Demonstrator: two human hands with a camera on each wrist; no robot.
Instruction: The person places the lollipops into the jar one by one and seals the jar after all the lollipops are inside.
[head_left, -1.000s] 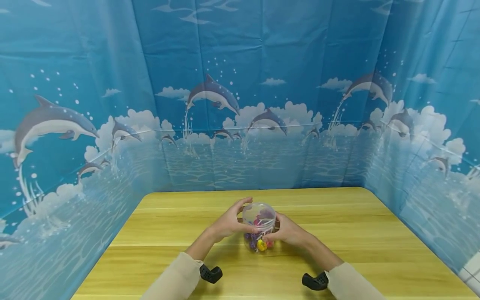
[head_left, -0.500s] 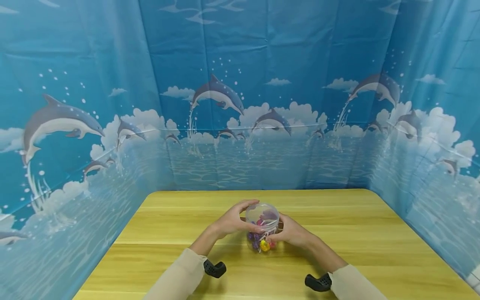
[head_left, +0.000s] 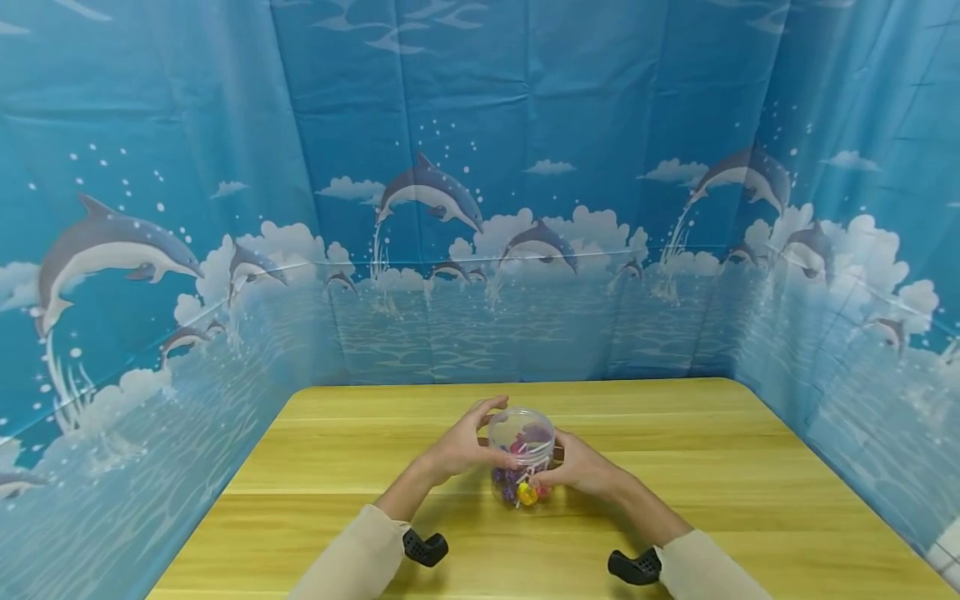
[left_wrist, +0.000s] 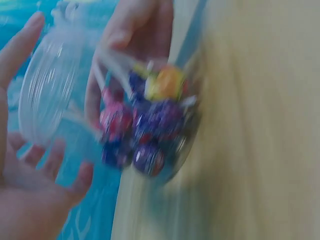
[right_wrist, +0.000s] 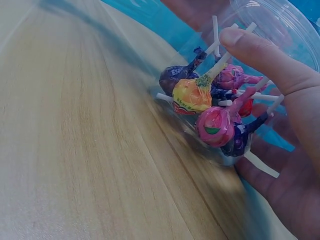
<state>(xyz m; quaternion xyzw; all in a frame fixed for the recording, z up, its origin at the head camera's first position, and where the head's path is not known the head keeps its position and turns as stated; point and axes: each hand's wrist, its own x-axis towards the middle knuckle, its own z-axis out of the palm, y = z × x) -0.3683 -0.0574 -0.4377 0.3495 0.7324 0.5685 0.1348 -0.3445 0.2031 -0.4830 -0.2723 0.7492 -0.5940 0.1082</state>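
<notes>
A clear plastic jar (head_left: pixel 538 457) with a ridged rim stands upright on the table; I cannot tell whether a clear lid covers its mouth. Inside lie several wrapped lollipops with white sticks: purple ones, pink ones and a yellow-orange lollipop (right_wrist: pixel 192 95). My left hand (head_left: pixel 463 446) curves round the upper rim, thumb at the front, index finger at the back. Its fingers (left_wrist: pixel 55 155) are spread round the rim in the left wrist view. Lower on the right side, my right hand (head_left: pixel 588 467) grips the jar's body, thumb (right_wrist: pixel 257 52) across the front and fingers behind.
The yellow wood-grain table (head_left: pixel 322 467) extends on all sides of the jar. A blue dolphin-print curtain (head_left: pixel 450 325) hangs behind it and along both sides. Black wrist pieces (head_left: pixel 425 550) stick out from the beige sleeves (head_left: pixel 360 550).
Both hands keep their places on the jar, which stays in the same spot. The head view shifts slightly, right and then back left.
</notes>
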